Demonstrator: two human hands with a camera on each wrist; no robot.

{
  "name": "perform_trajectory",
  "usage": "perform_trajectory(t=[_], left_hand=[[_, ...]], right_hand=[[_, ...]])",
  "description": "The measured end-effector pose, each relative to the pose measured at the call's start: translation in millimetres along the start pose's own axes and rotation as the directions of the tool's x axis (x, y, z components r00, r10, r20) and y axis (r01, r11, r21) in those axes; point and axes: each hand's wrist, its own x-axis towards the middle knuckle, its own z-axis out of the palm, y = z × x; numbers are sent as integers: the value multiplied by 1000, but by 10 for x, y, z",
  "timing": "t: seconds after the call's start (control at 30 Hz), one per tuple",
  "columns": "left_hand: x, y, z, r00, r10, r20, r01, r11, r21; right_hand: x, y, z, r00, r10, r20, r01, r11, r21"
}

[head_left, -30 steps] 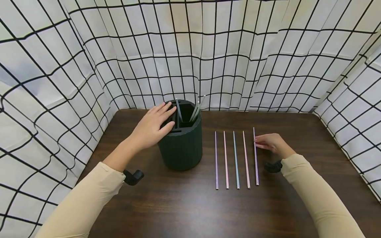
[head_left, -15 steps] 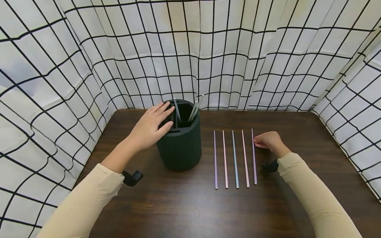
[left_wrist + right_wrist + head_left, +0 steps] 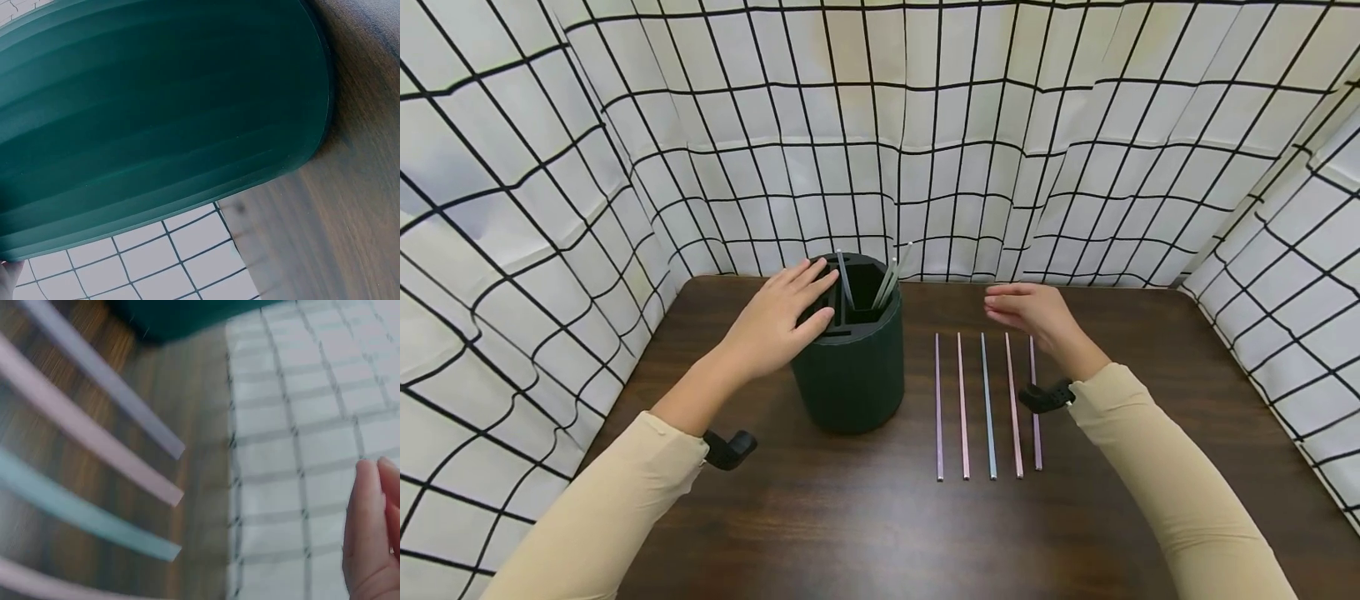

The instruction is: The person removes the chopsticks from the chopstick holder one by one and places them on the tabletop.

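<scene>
A dark green ribbed holder (image 3: 850, 379) with a divided top stands left of centre; it also fills the left wrist view. My left hand (image 3: 778, 321) rests on its top rim, fingers spread. Several pale thin sticks (image 3: 886, 283) lean inside the holder. On the table, thin straw-like sticks lie in a row: purple (image 3: 938, 408), pink (image 3: 962, 408), blue (image 3: 988, 408), pink (image 3: 1013, 408) and purple (image 3: 1037, 442). My right hand (image 3: 1033, 317) hovers above the far ends of the right-hand sticks, holding nothing, its fingertips close to the thumb. Its wrist strap hides part of the rightmost stick.
The brown wooden table (image 3: 820, 533) has a back edge just behind the holder. White cloth with a black grid (image 3: 970, 125) hangs behind and on both sides.
My right hand has let go of the rightmost purple stick and moved up and left, towards the back of the table. My left hand stays on the holder.
</scene>
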Motion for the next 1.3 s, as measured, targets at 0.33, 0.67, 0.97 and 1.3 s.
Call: perform_trajectory(t=[0.33, 0.67, 0.97, 1.3], left_hand=[[-20, -12, 52, 1000, 3, 5, -3, 1000, -15], [-13, -21, 28, 1000, 6, -3, -6, 1000, -6], [-3, 1, 14, 1000, 1, 2, -1, 1000, -2], [7, 5, -8, 1000, -2, 9, 2, 1000, -3]], right_hand=[[-110, -308, 714, 989, -97, 110, 93, 995, 40], [-237, -507, 1008, 965, -208, 158, 212, 977, -5], [-245, -533, 1105, 934, -313, 170, 327, 943, -64], [-210, -524, 1151, 920, -343, 187, 355, 935, -29]])
